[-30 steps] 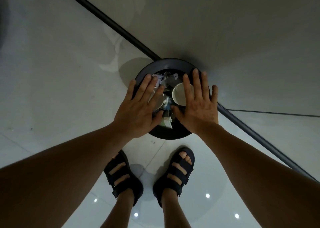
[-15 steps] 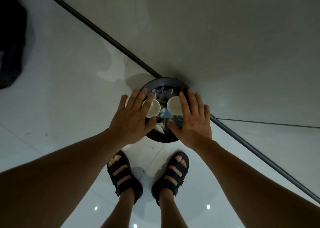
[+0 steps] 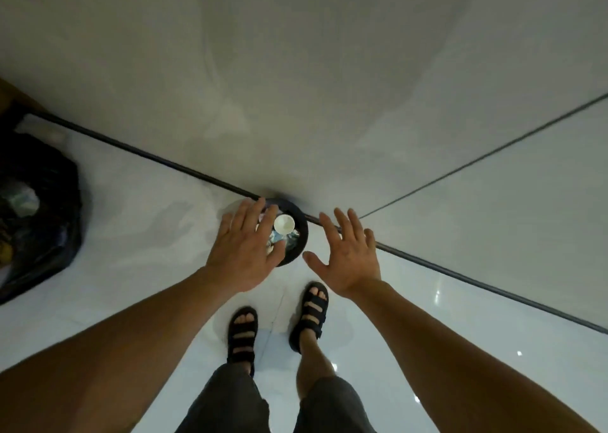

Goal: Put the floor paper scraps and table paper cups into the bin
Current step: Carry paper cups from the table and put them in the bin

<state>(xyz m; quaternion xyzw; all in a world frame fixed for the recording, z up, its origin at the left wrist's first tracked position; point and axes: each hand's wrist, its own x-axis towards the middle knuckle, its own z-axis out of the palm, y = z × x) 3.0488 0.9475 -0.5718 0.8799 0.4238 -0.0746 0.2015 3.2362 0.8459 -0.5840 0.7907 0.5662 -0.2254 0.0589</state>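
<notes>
A round black bin (image 3: 301,235) stands on the floor against the wall, straight ahead of my feet. Inside it lies a white paper cup (image 3: 284,224) on top of crumpled paper scraps (image 3: 285,239). My left hand (image 3: 245,251) hovers over the bin's left half with fingers straight and spread, holding nothing, and hides part of the contents. My right hand (image 3: 348,256) is spread flat to the right of the bin, off its rim, also empty.
A black rubbish bag (image 3: 36,215) with waste in it sits on the floor at far left. A dark skirting line (image 3: 460,276) runs along the foot of the pale wall. My sandalled feet (image 3: 276,327) stand on glossy white tiles.
The view has risen and pulled back, so the bin looks smaller. My right hand has moved right, off the bin. Only one cup shows now; the black bag has come into view.
</notes>
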